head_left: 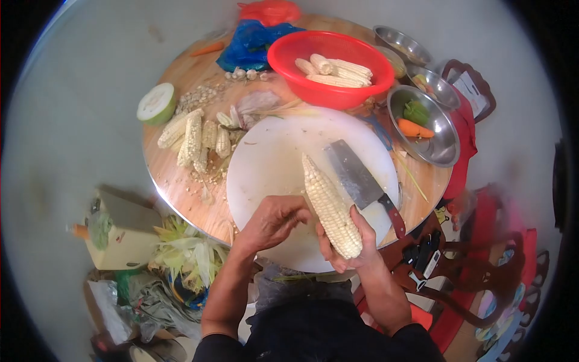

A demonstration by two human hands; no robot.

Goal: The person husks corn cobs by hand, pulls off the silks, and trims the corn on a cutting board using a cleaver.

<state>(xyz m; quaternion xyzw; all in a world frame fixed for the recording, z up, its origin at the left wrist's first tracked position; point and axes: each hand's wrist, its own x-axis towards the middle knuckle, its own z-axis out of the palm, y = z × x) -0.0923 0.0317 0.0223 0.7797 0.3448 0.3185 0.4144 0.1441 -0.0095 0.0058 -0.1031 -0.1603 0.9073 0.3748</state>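
My right hand (353, 244) is wrapped round the lower end of a husked ear of white corn (329, 199), which is held tilted above the round white cutting board (265, 163). My left hand (276, 222) is just left of the ear, apart from it, with its fingers curled in towards the thumb. Whatever may be between those fingertips is hidden. On the board's right side lies a cleaver (353, 175) with a dark red handle, its blade pointing away from me.
Stripped cobs (192, 139) and loose kernels lie left of the board. Behind it stands a red basket (289, 84) of corn ears. Steel bowls, one (446, 148) holding a carrot and green pepper, line the right edge. A cut green gourd (157, 104) sits far left.
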